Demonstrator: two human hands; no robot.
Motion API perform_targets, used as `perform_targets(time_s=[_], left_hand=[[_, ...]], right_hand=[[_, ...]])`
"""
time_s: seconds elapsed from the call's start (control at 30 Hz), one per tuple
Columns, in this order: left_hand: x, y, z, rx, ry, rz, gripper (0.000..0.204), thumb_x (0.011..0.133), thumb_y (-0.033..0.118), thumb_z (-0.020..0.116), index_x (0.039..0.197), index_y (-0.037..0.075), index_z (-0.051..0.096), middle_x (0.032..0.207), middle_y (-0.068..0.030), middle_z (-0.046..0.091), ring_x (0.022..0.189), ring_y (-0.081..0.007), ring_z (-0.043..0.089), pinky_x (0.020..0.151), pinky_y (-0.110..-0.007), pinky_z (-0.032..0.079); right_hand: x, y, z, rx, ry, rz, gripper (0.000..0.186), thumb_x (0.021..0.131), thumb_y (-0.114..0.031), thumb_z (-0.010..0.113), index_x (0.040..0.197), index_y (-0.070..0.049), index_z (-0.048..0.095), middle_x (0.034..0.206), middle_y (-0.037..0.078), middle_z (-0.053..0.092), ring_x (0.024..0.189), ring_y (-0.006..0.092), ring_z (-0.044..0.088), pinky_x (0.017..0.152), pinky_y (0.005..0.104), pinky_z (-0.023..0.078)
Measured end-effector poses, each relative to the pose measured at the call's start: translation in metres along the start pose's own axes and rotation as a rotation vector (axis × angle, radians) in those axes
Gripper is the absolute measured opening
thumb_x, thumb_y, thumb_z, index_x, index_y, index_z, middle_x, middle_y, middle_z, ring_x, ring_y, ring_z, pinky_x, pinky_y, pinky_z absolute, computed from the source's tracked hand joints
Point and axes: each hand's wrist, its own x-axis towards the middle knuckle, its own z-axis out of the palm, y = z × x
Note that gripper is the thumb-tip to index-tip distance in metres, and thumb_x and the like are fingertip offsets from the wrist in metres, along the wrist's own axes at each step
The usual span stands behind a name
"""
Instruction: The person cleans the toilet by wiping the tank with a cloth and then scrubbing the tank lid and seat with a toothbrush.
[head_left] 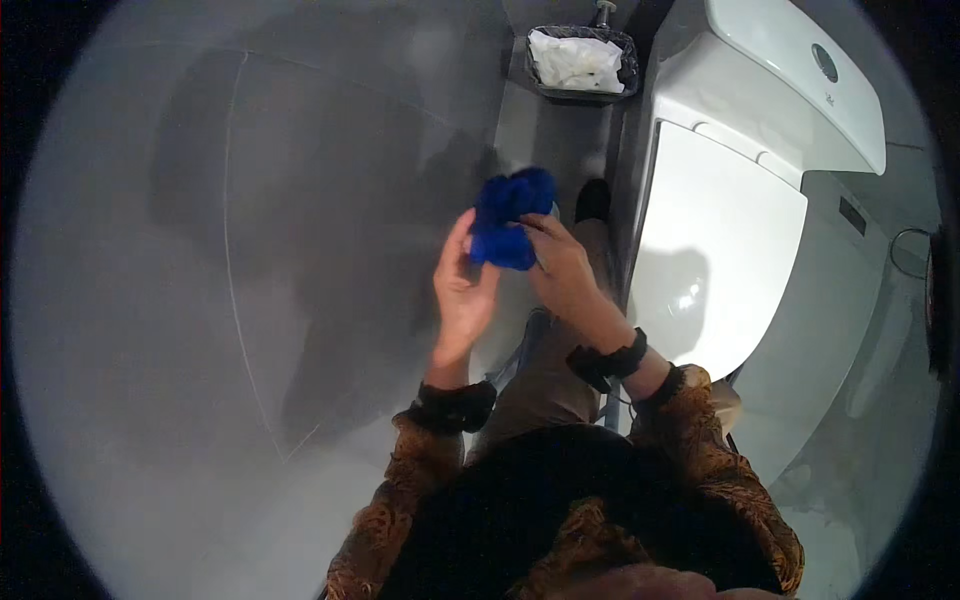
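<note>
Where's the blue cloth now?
Head view, just above centre: the blue cloth is held between the left hand and right hand, left of the white toilet.

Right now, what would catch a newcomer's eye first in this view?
First, the vivid blue bundle near the middle, between the left hand and the right hand. Next, the white toilet, lid down, on the right; then the dark bin with crumpled white tissue, at the top.

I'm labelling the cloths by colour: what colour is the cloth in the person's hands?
The cloth is plain deep blue, showing best in the head view.
</note>
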Motion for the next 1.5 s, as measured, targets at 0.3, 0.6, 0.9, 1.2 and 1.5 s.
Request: perform_targets(time_s=[0.3, 0.6, 0.9, 1.2, 1.5], left_hand=[[-0.024, -0.217, 0.027, 0.302, -0.147, -0.421, 0.047, 0.078, 0.002, 0.054, 0.125, 0.003, 0.05, 0.106, -0.0218, 0.061, 0.096, -0.0301, 0.061, 0.084, -0.035, 0.046], [-0.046, -0.225, 0.021, 0.509, -0.227, -0.254, 0.066, 0.079, 0.007, 0.058, 0.139, 0.01, 0.032, 0.126, -0.0236, 0.048, 0.117, -0.0398, 0.047, 0.094, -0.043, 0.041], [-0.032, -0.199, 0.024, 0.68, -0.509, -0.29, 0.077, 0.08, 0.013, 0.061, 0.145, 0.013, 0.019, 0.127, -0.0233, 0.046, 0.115, -0.0419, 0.046, 0.094, -0.044, 0.042], [-0.008, -0.153, 0.016, 0.822, -0.538, -0.239, 0.069, 0.082, 0.024, 0.059, 0.141, 0.008, 0.026, 0.127, -0.0231, 0.048, 0.111, -0.0411, 0.051, 0.093, -0.045, 0.042], [0.186, 0.096, 0.064, 0.768, 0.062, 0.598, 0.065, 0.085, 0.022, 0.057, 0.138, 0.001, 0.028, 0.132, -0.0275, 0.039, 0.118, -0.042, 0.043, 0.096, -0.045, 0.04]], right_hand=[[-0.076, 0.155, 0.096, -0.494, -0.668, 0.343, 0.027, 0.082, -0.011, 0.054, 0.108, -0.005, 0.057, 0.115, 0.018, 0.052, 0.107, 0.0353, 0.053, 0.082, 0.0472, 0.049], [-0.045, 0.105, 0.081, -0.439, -0.727, 0.511, 0.022, 0.086, -0.02, 0.053, 0.1, -0.003, 0.058, 0.116, 0.018, 0.052, 0.106, 0.0347, 0.054, 0.08, 0.0481, 0.051], [-0.053, 0.075, 0.057, -0.394, -0.369, 0.22, 0.019, 0.08, -0.014, 0.053, 0.093, -0.002, 0.06, 0.093, 0.019, 0.059, 0.092, 0.036, 0.057, 0.074, 0.0452, 0.05], [-0.084, 0.01, -0.025, -0.07, 0.064, 0.112, 0.02, 0.082, -0.009, 0.054, 0.099, 0.0, 0.061, 0.096, 0.021, 0.059, 0.088, 0.0404, 0.056, 0.076, 0.0438, 0.048], [-0.168, -0.022, -0.123, 0.125, 0.322, 0.415, 0.021, 0.09, -0.005, 0.049, 0.108, 0.001, 0.059, 0.095, 0.015, 0.061, 0.08, 0.02, 0.064, 0.068, 0.0277, 0.051]])
